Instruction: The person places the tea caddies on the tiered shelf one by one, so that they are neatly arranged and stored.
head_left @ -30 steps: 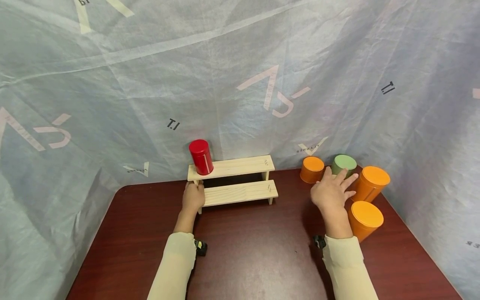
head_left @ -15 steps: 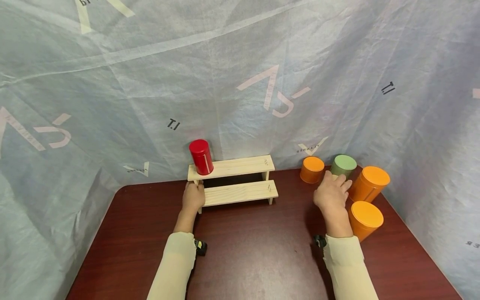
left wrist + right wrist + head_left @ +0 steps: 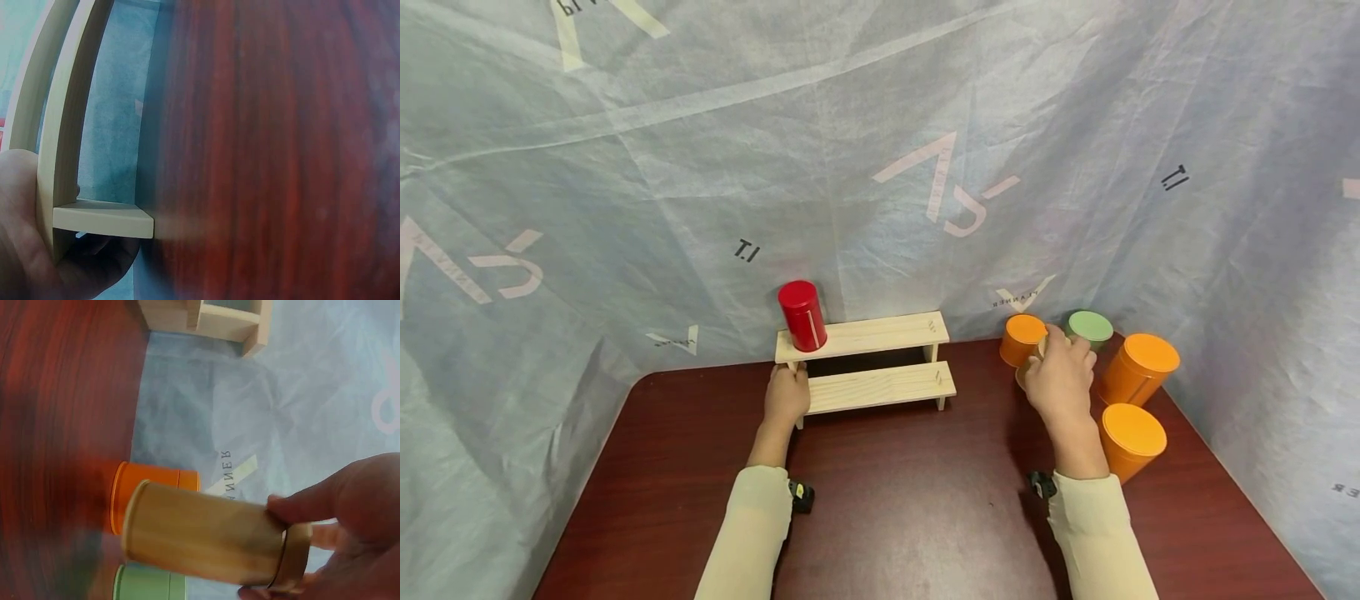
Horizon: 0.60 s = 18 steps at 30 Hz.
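In the head view the left hand point(image 3: 787, 393) is gripping the left end of the wooden stand point(image 3: 872, 386), below the red canister point(image 3: 803, 317), while the right hand point(image 3: 1062, 375), well apart, is holding a tan canister point(image 3: 203, 534) near the small orange canister point(image 3: 1022, 328). In the left wrist view the left hand is clasping the wooden stand. In the right wrist view the right hand is pinching the tilted tan canister by its lid end; picking up seems the step in hand, the next move probably calling for clearance from the small orange canister.
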Each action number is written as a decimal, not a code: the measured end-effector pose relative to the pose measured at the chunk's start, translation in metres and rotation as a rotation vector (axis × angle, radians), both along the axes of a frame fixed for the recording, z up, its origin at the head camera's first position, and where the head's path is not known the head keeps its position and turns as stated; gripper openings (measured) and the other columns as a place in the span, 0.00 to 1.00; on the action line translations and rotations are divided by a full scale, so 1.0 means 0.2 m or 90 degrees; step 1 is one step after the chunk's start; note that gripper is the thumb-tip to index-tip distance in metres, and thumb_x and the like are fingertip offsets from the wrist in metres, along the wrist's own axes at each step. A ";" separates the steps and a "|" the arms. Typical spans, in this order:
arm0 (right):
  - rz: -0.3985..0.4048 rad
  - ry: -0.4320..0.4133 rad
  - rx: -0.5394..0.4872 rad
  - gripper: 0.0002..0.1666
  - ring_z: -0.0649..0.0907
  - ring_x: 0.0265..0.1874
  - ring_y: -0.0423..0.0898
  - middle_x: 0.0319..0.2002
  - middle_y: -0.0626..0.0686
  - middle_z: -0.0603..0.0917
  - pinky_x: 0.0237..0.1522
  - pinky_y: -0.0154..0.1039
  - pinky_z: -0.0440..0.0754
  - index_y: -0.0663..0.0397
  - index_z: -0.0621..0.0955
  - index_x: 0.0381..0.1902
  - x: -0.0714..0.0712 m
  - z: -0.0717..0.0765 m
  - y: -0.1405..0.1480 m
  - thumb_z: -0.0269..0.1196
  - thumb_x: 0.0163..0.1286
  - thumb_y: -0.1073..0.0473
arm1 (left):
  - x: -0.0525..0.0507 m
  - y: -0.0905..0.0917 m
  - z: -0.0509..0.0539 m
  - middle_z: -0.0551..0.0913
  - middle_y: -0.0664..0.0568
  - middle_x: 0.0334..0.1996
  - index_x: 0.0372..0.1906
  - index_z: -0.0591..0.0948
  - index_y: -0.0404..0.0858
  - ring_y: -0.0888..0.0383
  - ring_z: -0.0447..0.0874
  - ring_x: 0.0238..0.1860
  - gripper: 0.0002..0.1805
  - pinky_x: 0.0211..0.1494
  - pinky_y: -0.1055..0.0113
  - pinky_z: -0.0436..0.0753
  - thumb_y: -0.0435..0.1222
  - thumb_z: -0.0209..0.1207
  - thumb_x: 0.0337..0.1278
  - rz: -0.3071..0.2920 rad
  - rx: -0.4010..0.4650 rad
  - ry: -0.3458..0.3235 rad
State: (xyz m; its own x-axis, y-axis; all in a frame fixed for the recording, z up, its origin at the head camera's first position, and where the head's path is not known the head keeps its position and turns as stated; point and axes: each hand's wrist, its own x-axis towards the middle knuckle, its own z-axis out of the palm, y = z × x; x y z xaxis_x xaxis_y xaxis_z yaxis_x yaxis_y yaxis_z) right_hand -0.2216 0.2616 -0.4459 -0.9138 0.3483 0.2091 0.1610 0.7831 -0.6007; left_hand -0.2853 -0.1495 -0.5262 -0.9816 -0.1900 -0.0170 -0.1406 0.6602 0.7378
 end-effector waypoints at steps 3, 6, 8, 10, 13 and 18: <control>0.010 0.053 -0.062 0.35 0.64 0.68 0.77 0.69 0.78 0.65 0.69 0.73 0.61 0.62 0.69 0.76 0.00 0.01 -0.01 0.63 0.74 0.63 | 0.00 0.00 0.00 0.75 0.30 0.60 0.70 0.70 0.24 0.32 0.80 0.57 0.28 0.64 0.39 0.80 0.42 0.40 0.83 -0.002 0.002 -0.005; 0.020 0.088 -0.128 0.37 0.64 0.71 0.73 0.71 0.75 0.65 0.74 0.69 0.62 0.59 0.70 0.76 -0.01 0.01 -0.01 0.67 0.72 0.62 | 0.00 0.00 0.00 0.75 0.31 0.61 0.71 0.69 0.24 0.32 0.79 0.58 0.28 0.66 0.40 0.79 0.42 0.40 0.84 -0.003 0.007 -0.012; 0.023 0.103 -0.168 0.39 0.67 0.71 0.69 0.72 0.72 0.66 0.73 0.66 0.67 0.58 0.70 0.77 -0.02 0.01 -0.01 0.69 0.70 0.61 | 0.00 0.00 0.00 0.75 0.30 0.61 0.72 0.68 0.24 0.32 0.79 0.60 0.28 0.66 0.40 0.79 0.42 0.40 0.84 -0.003 0.008 -0.013; 0.022 0.116 -0.206 0.41 0.69 0.70 0.66 0.71 0.70 0.68 0.70 0.64 0.72 0.56 0.71 0.77 -0.03 0.00 0.00 0.71 0.68 0.60 | 0.00 0.00 0.00 0.75 0.30 0.62 0.72 0.68 0.24 0.32 0.79 0.61 0.28 0.67 0.40 0.79 0.42 0.40 0.83 -0.003 0.009 -0.013; 0.020 0.122 -0.270 0.43 0.76 0.64 0.60 0.67 0.67 0.74 0.62 0.54 0.79 0.52 0.70 0.77 -0.04 -0.02 0.00 0.73 0.67 0.56 | 0.00 0.00 0.00 0.75 0.30 0.62 0.72 0.69 0.25 0.32 0.79 0.61 0.28 0.67 0.39 0.79 0.42 0.41 0.83 -0.003 0.007 -0.013; 0.021 0.128 -0.395 0.47 0.80 0.52 0.43 0.58 0.54 0.79 0.48 0.27 0.80 0.46 0.67 0.79 -0.05 -0.04 0.01 0.75 0.66 0.53 | 0.00 -0.01 0.01 0.74 0.31 0.61 0.72 0.69 0.25 0.33 0.79 0.56 0.28 0.64 0.41 0.80 0.42 0.40 0.84 -0.007 0.006 -0.017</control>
State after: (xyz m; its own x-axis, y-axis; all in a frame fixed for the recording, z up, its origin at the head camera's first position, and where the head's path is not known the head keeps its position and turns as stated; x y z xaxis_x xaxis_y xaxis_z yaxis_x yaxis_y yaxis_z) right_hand -0.2321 0.2627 -0.4536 -0.8900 0.4318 0.1462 -0.0196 0.2841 -0.9586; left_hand -0.2847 -0.1506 -0.5242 -0.9828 -0.1791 -0.0453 -0.1535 0.6551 0.7398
